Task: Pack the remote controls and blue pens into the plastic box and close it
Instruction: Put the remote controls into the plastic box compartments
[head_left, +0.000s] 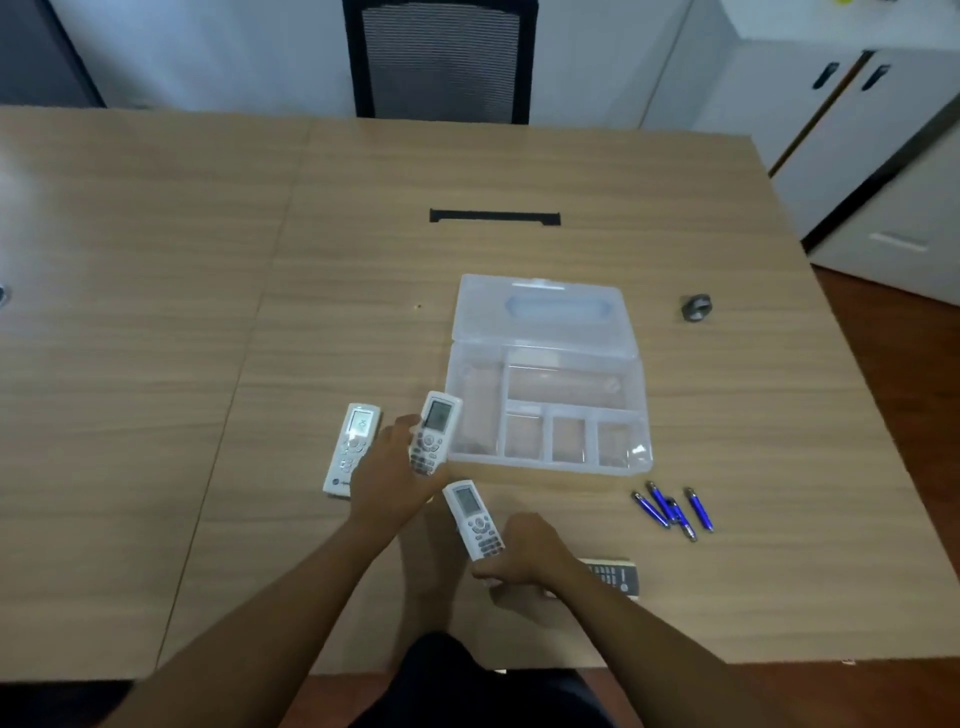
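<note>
Counter (156, 364): wood-grain top, clear plastic box (548, 410) right of centre, lid (540, 312) folded back flat on the far side. Box has one long compartment on the left, one wide one at the back and three small ones along the near edge; all look bare.

My left hand (389, 480): grip pinching the lower half of a white remote (432, 434), screen end pointing away from me, remote just beside the box's near-left corner and not inside it. Cannot tell whether it clears the counter.

A second white remote (353, 449) lies flat on the counter to the left of that hand, partly covered by it.

My right hand (524, 553): grip closed around the near end of a third white remote (475, 519), screen end angled toward the far left.

A dark remote (613, 574) lies on the counter just behind my right hand, mostly hidden.

Blue pens (672, 509): loose cluster on the counter near the box's near-right corner, some overlapping; exact count unclear.

Small dark round object (696, 307) on the counter, well right of the lid.
</note>
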